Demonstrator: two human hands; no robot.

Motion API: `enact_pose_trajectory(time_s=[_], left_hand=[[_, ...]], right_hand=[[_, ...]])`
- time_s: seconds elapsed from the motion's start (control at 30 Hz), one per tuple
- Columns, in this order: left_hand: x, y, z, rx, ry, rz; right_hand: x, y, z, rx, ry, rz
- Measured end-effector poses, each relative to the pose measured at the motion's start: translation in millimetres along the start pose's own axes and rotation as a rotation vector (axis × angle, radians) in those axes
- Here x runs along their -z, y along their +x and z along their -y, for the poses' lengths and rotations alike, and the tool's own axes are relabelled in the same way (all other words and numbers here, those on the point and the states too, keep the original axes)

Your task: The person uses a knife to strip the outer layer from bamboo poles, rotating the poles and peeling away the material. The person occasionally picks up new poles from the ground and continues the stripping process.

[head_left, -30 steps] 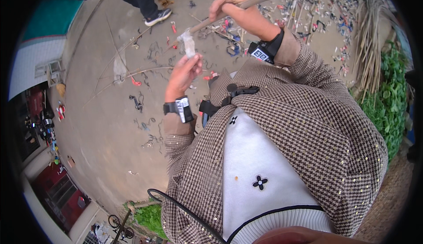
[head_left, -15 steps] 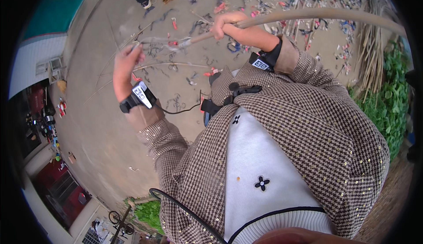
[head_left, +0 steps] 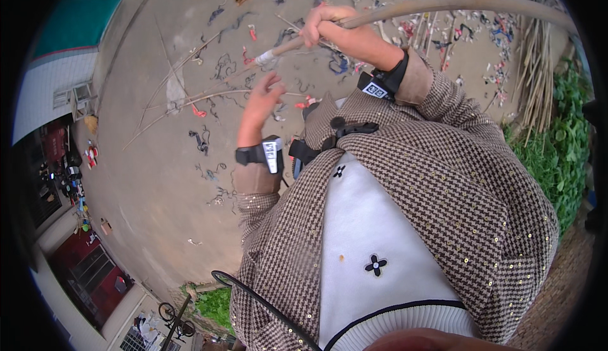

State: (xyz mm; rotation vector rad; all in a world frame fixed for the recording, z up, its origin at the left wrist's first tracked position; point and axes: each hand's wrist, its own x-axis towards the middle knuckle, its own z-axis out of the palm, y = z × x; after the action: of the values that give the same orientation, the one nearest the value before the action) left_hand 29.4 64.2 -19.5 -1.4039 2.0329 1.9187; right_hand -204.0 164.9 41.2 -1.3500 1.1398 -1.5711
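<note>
My right hand is wrapped round a long pale brown pole, which curves in this view from the upper right toward the middle. Near the pole's left end is a white wrapping. Just below that end, my left hand is held apart from the pole, fingers loosely bent and spread, with nothing visible in them. Off to the left, a pale translucent piece, looking like plastic film, shows against the concrete; whether it lies there or is in the air I cannot tell.
Thin sticks lie on the concrete ground among dark and red scraps. Denser litter spreads at the far right, beside a bundle of poles and green plants. A building with a dark red door stands on the left.
My left hand has come right, nearer my body, and let go of the translucent film stretched from the pole's end. That film now shows farther left. A person's leg at the top has left view.
</note>
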Motion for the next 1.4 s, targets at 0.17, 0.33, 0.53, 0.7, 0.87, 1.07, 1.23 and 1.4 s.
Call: enact_pose_trajectory(time_s=[0.17,0.33,0.53,0.7,0.87,1.07,1.23,1.4], left_hand=[[-47.6,26.3,17.0,-0.136,-0.633,0.048],[-21.4,17.3,3.6,-0.048,-0.494,0.220],[59.9,-21.4,-12.0,-0.246,-0.617,0.139],[108.0,-22.7,-36.1,-0.449,-0.808,-0.071],[110.7,0.7,-56.4,-0.503,-0.698,-0.395],[111.4,16.7,-37.1,-0.515,0.104,-0.755],[99.7,28.5,-22.1,-0.557,-0.117,-0.500],[98.6,38.9,-48.5,-0.503,0.111,-0.536]], right_hand=[[0.3,0.4,2.2,-0.016,-0.005,0.006],[5.8,2.1,-0.5,-0.014,0.061,-0.032],[11.7,-2.2,-6.9,-0.025,0.012,-0.028],[12.7,-3.0,-9.4,-0.027,0.025,-0.033],[14.2,-3.2,-9.9,-0.023,-0.035,-0.019],[14.6,-3.9,-4.7,-0.071,-0.016,-0.015],[14.0,-4.8,-3.9,-0.072,-0.011,-0.015],[15.8,-4.5,-8.3,-0.034,0.023,-0.006]])
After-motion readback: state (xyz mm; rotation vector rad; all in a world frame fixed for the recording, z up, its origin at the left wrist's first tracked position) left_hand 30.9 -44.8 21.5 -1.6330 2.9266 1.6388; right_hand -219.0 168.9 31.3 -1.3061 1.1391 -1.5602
